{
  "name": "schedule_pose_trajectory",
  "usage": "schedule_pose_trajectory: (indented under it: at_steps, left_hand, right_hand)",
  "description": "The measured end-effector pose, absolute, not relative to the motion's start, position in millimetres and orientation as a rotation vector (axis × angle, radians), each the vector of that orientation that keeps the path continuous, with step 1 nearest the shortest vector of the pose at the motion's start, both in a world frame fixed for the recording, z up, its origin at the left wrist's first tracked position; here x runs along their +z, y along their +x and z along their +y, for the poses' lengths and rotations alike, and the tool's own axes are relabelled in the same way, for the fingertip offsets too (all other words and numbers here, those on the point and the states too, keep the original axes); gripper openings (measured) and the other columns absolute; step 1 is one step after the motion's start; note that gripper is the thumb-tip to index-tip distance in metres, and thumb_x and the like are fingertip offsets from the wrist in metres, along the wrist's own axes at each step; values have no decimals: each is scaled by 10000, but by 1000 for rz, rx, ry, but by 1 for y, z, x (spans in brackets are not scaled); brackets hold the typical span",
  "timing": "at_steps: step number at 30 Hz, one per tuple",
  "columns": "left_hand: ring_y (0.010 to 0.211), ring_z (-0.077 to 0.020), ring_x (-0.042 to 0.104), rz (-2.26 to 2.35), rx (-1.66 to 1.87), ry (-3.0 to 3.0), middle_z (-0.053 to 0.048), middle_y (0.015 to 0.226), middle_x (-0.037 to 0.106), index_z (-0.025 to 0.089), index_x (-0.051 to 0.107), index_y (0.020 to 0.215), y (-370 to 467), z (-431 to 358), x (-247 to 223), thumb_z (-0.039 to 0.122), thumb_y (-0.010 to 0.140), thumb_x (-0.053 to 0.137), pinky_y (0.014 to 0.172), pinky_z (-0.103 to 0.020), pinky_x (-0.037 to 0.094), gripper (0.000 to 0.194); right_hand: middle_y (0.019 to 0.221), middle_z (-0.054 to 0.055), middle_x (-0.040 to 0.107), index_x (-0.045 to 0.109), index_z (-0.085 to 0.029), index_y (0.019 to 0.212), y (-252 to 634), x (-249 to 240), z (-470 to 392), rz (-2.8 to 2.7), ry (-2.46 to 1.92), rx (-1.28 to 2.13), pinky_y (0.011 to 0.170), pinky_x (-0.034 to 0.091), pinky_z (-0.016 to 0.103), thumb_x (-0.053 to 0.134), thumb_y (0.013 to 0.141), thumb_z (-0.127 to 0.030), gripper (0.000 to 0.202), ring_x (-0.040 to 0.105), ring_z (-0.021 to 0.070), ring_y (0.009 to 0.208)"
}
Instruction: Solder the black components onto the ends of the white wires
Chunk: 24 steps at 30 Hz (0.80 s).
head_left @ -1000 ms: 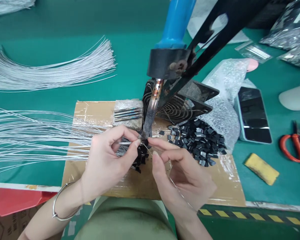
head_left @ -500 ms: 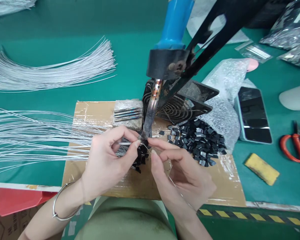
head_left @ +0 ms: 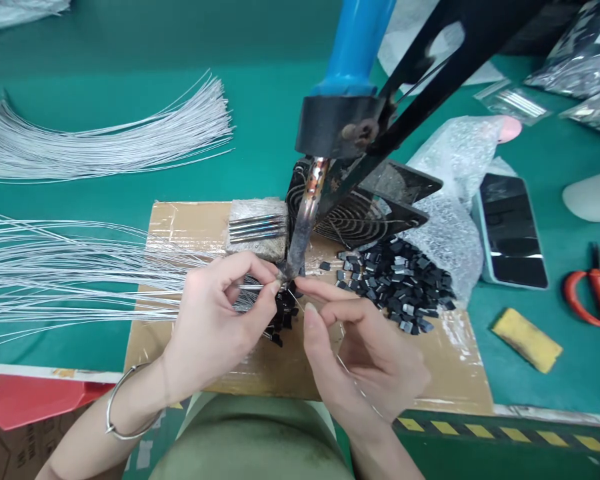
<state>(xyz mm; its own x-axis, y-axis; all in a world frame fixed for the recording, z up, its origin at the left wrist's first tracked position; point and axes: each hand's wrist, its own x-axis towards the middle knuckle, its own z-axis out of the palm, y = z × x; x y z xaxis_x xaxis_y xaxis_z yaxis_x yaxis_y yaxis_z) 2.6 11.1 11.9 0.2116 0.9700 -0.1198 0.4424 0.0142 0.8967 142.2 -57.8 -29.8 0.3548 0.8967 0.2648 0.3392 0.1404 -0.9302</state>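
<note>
My left hand (head_left: 215, 320) pinches a thin white wire (head_left: 247, 287) between thumb and forefinger, its end held at the tip of a fixed soldering iron (head_left: 300, 233) with a blue handle. My right hand (head_left: 365, 353) pinches a fine solder wire (head_left: 350, 373) and brings its end to the same tip. Both hands work over a taped cardboard sheet (head_left: 450, 373). A small heap of black parts (head_left: 283, 313) lies just under my fingertips.
A pile of small black parts (head_left: 397, 283) spills from a bubble-wrap bag (head_left: 455, 180) beside a black fan (head_left: 360, 207). White wire bundles (head_left: 70, 267) fan out to the left. A phone (head_left: 510, 230), yellow sponge (head_left: 527, 339) and red scissors (head_left: 593, 297) lie right.
</note>
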Motion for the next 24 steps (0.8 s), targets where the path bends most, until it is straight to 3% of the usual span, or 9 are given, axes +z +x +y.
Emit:
schedule_pose_trajectory:
  at_steps: [8, 19, 24]
  left_hand:
    - [638, -123, 574, 1374, 721, 1580, -23, 844, 766, 176, 680, 759, 2, 9, 10, 112, 857, 676, 544, -271, 364, 117]
    - [623, -119, 562, 1367, 709, 1604, -15, 848, 771, 180, 679, 767, 2, 10, 13, 113, 869, 670, 559, -285, 372, 122]
    - [570, -96, 490, 1362, 717, 1624, -12, 847, 773, 171, 681, 763, 0, 9, 14, 115, 874, 667, 520, -282, 330, 125]
  right_hand:
    - [1066, 54, 858, 633, -240, 847, 145, -29, -58, -1286, -1437, 543, 769, 649, 291, 718, 913, -74, 197, 838, 197, 892]
    - [1074, 51, 858, 630, -255, 868, 145, -30, -57, -1362, -1462, 435, 741, 687, 297, 743, 898, -83, 208, 837, 205, 804]
    - [1052, 50, 858, 639, -247, 868, 144, -29, -56, -1371, -1454, 393, 740, 684, 276, 744, 892, -79, 200, 831, 185, 787]
